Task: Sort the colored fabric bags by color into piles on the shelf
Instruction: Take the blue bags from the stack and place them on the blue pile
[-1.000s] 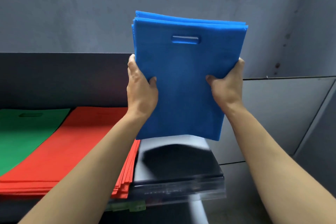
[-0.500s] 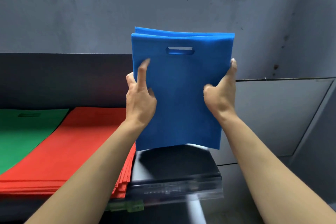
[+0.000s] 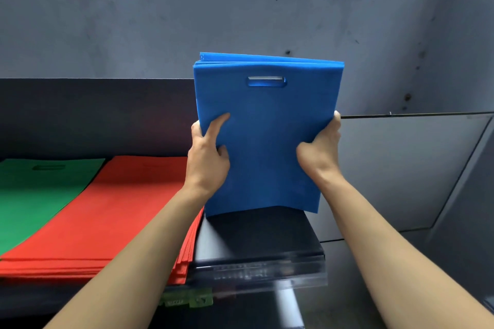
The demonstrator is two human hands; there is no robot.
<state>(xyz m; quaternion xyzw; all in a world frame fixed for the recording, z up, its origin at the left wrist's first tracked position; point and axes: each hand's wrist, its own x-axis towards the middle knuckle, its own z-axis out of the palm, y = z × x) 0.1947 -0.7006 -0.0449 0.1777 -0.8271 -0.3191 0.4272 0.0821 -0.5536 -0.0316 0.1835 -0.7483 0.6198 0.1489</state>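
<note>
Head camera looks down two bare forearms at a stack of blue fabric bags (image 3: 267, 141), held upright in the air with its handle cut-out (image 3: 266, 82) at the top. The left hand (image 3: 208, 160) grips the stack's left edge, one digit stretched up across the front face and the other fingers hidden behind. The right hand (image 3: 320, 147) grips the right edge, thumb pressed on the front and fingertips showing past the far side. The stack's bottom edge hangs just above the bare right end of the dark shelf (image 3: 256, 235), not touching it as far as the view shows.

On the shelf to the left lies a flat pile of red bags (image 3: 107, 208), its right edge close beside the bare patch. Left of that, touching or nearly so, lies a pile of green bags (image 3: 32, 195). A clear plastic strip (image 3: 267, 271) runs along the shelf's front edge, with a small green tag (image 3: 187, 299) below it. A stained grey wall (image 3: 187, 8) rises behind.
</note>
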